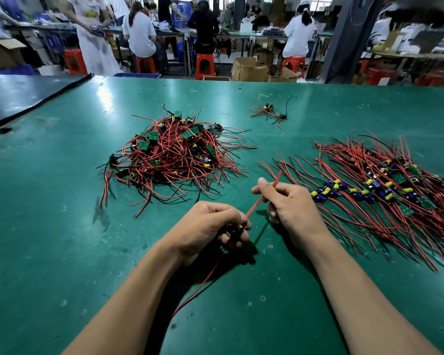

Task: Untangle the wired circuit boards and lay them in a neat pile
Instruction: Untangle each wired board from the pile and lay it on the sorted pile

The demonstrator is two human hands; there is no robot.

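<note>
Red and black leads are lying combed side by side in the neat pile (385,190) just to the outer side of the right hand (287,203), so a good share of the wired boards is looking sorted already. Beyond both hands, well apart from the grip, the tangled heap (174,152) is sitting with many boards knotted together, and a small stray cluster (268,112) is lying farther out again, so by my judgement the job is standing somewhere near halfway. One circuit board (239,228) is being worked now: the left hand (210,229) is curling its fingers round it, knuckles up, low over the green mat (49,226), a yellow part peeping out at the fingertips. From that grip a red wire (254,207) is running up and across to the right hand, which is pinching it between thumb and curled fingers, thumb pointing away from the person. Two trailing leads (203,278), red and black, are running from the left grip back toward the person's body.
</note>
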